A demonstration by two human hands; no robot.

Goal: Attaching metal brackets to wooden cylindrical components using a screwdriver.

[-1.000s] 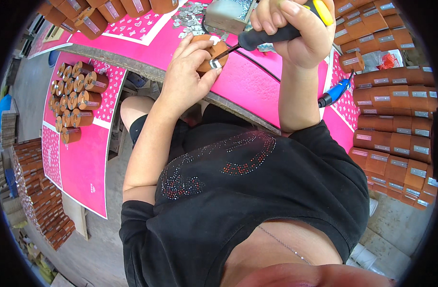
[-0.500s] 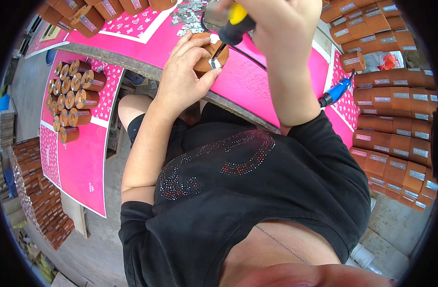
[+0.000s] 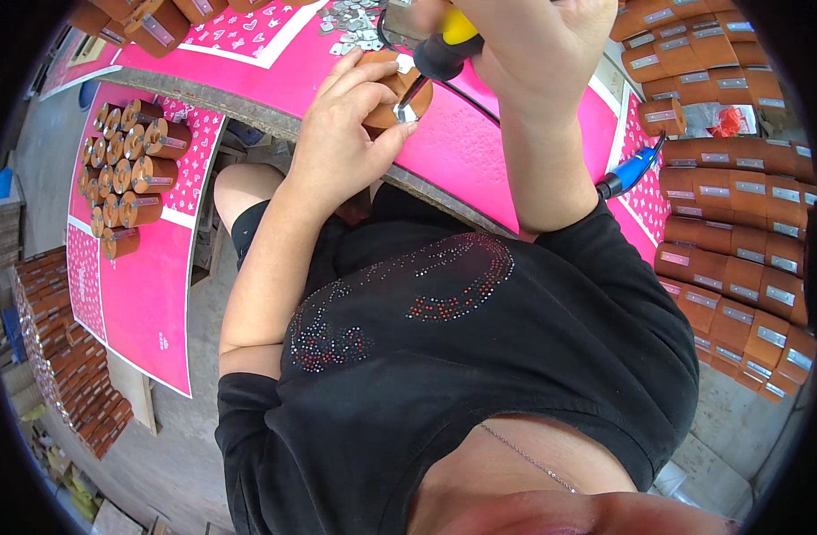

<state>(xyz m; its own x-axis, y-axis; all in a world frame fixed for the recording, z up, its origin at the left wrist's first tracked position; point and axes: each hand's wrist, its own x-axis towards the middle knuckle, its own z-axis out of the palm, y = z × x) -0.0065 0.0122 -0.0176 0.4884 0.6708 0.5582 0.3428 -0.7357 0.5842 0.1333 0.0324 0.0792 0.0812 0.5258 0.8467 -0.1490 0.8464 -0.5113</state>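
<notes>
My left hand [image 3: 349, 134] is wrapped round a brown, round-ended block [image 3: 424, 92], holding it at the edge of the pink-covered bench. Small pale metal plates sit on its top; one lies beside my left thumb, and another metal plate [image 3: 405, 63] shows farther up. In my right hand [image 3: 538, 58] is a power screwdriver [image 3: 442, 58] with a black nose and a yellow band. Its thin bit slants down onto the plate near my thumb. My right fingers are partly out of the picture at the top. Any screw under the bit is too small to make out.
Loose metal plates [image 3: 359, 25] lie beyond the block. A blue-and-black tool [image 3: 634, 170] hangs or rests at the right. Stacked brown blocks [image 3: 738, 192] line the right side. More finished-looking blocks [image 3: 154, 174] stand on a pink surface at left, with further stacks [image 3: 70, 348] below.
The view has shifted slightly. The screwdriver and block appear a little to the right, the bit still on the plate. Both hands keep their holds.
</notes>
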